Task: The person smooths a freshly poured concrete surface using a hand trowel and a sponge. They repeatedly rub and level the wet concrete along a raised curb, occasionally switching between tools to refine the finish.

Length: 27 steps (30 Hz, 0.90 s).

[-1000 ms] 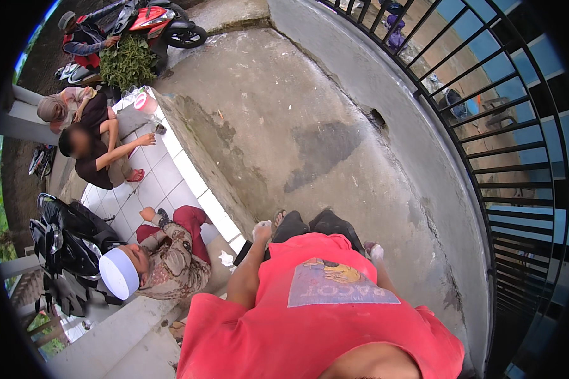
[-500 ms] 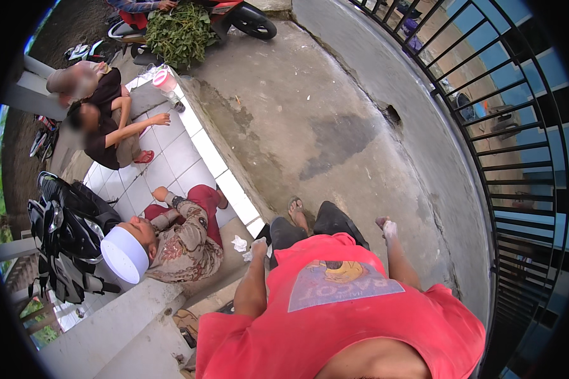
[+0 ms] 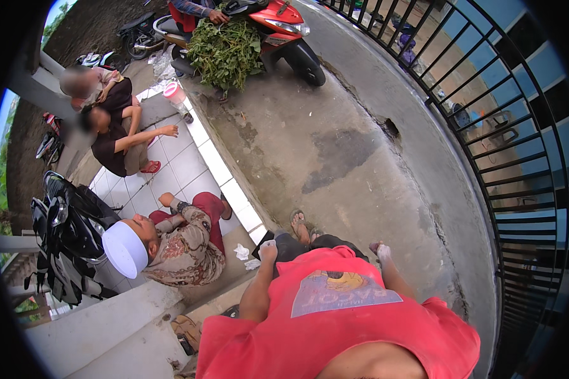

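My left hand (image 3: 268,251) hangs beside my left thigh with its fingers curled. A dark, flat-looking edge shows right next to it; what it is cannot be made out. On the other side, my right hand (image 3: 381,251) hangs low by my right leg, whitish as if dusty. Its fingers are too small to read. I wear a red T-shirt (image 3: 341,303) and dark trousers (image 3: 289,247). My sandalled foot (image 3: 298,221) stands on the concrete path. Crumpled white paper (image 3: 241,252) lies left of my left hand.
A person in a white cap (image 3: 125,249) sits on the tiled porch (image 3: 199,186) at left; two others sit farther back. A red motorbike (image 3: 284,25) with a rider and leafy bundle (image 3: 224,54) is ahead. A black fence (image 3: 487,129) lines the right; a parked black motorbike (image 3: 69,221) stands left.
The red motorbike with the leafy bundle has come farther into view, to the right. My feet have shifted in a step. The farther seated person's hand is now raised.
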### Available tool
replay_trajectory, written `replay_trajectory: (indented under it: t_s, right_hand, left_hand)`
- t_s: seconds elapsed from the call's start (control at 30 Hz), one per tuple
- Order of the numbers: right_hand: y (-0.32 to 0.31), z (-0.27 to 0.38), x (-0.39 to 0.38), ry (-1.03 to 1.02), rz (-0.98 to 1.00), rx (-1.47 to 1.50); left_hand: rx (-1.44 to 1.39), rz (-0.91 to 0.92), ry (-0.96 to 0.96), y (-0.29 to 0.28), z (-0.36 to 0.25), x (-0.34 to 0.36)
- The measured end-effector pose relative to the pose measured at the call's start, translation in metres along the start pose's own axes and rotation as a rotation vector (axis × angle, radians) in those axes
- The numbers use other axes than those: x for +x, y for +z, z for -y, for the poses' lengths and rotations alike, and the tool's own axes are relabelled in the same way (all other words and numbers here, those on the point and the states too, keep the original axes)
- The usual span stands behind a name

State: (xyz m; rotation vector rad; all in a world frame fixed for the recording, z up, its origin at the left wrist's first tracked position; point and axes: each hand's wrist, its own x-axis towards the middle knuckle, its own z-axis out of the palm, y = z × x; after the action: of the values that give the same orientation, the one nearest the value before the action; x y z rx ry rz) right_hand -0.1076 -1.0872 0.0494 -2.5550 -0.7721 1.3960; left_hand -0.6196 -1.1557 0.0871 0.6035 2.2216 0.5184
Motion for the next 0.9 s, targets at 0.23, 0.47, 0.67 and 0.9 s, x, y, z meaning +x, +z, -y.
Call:
replay_trajectory:
  t_s: [0.23,0.47,0.67,0.9]
  right_hand:
    - [-0.004,-0.122,0.026,0.099,0.114,-0.027]
    - [0.002,-0.072,-0.031,0.101,0.132,-0.079]
    - [-0.013,-0.032,-0.007,-0.105,0.15,0.072]
    - [-0.016,0.016,-0.066,-0.096,0.16,-0.095]
  left_hand:
    - [-0.006,-0.051,-0.092,-0.002,0.011,-0.027]
    - [-0.107,-0.021,-0.108,0.002,0.078,-0.009]
    - [-0.165,0.054,-0.095,0.033,0.083,-0.011]
    - [-0.11,-0.049,-0.041,0.019,0.102,-0.011]
